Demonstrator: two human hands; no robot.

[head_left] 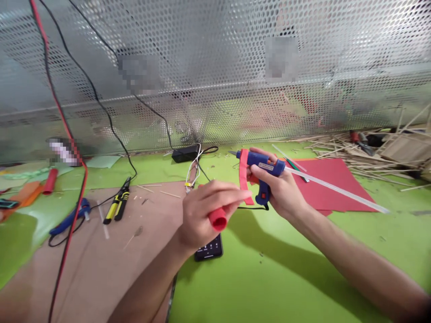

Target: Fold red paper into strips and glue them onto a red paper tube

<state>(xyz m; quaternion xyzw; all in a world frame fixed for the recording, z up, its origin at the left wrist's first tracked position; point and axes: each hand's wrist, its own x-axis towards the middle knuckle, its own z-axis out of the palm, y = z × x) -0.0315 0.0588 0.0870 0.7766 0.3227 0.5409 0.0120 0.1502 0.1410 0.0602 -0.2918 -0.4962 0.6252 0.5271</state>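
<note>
My left hand is closed around a rolled red paper tube, its open end facing me. Its fingertips reach the lower end of a red paper strip. The strip hangs upright across the nozzle end of a blue glue gun. My right hand grips the glue gun, whose nozzle points left; a long clear glue stick sticks out of its back. Below my left hand lies a black phone, partly covered by the hand.
Red paper sheets and piled thin wooden sticks lie at right. Yellow-black pliers, a blue glue gun and another red tube lie at left. Cables hang down at left; a black adapter sits by the perforated metal panel.
</note>
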